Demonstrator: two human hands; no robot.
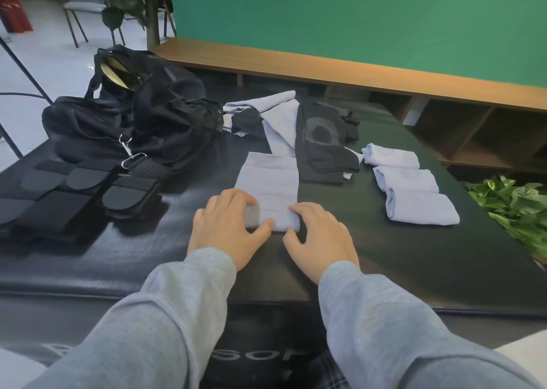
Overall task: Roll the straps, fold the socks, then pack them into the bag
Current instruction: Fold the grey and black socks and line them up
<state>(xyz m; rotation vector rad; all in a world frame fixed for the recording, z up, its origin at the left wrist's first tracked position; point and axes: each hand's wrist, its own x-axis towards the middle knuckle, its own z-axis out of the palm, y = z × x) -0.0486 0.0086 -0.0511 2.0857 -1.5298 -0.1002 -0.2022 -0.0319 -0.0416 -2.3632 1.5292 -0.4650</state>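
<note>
We've got the left hand (228, 226) and right hand (318, 234) curled on the sock (268, 190) at the surface's (384, 255) near edge: roll tight, keep both ends level, don't let it skew.

There are two hands, a left hand (228, 226) and a right hand (321, 237). One light sock (268, 181) lies flat under them. Three folded light socks (407, 178) sit in a row on the right. More light socks (278, 116) lie loose at the back; I cannot count them. There is one pile of black socks (324, 149). One black bag (133, 116) sits on the left. Black straps (68, 193) lie beside it, too mixed up to count.
</note>
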